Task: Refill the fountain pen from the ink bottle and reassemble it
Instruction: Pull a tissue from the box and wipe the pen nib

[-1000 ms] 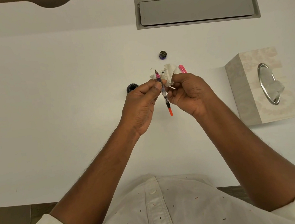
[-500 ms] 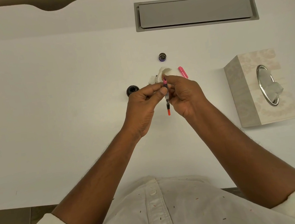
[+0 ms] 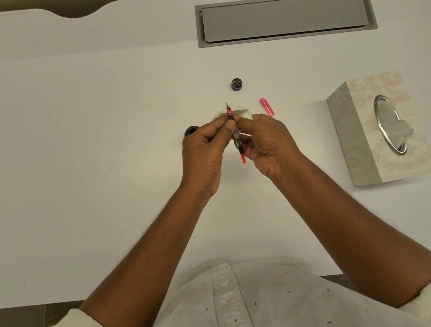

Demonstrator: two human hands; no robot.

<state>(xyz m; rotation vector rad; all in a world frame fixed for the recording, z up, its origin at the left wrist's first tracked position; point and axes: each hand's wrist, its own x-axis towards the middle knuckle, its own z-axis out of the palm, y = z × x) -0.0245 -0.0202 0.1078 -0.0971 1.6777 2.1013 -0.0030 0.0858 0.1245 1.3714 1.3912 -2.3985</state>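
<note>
Left hand [image 3: 206, 153] and right hand [image 3: 267, 143] both pinch the pen section [image 3: 235, 131] (nib pointing far) above the white worktop [image 3: 98, 150].

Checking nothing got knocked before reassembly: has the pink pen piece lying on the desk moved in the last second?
No. The pink pen piece lies where it did, to the right of the ink bottle and nearer the person.

I observe both forearms extended forward, bare below rolled sleeves, converging at centre. My left hand [image 3: 205, 153] is closed, thumb and forefinger pinched together at its tip. My right hand [image 3: 269, 146] is likewise curled, fingers folded inward, fingertips meeting the left's.
</note>
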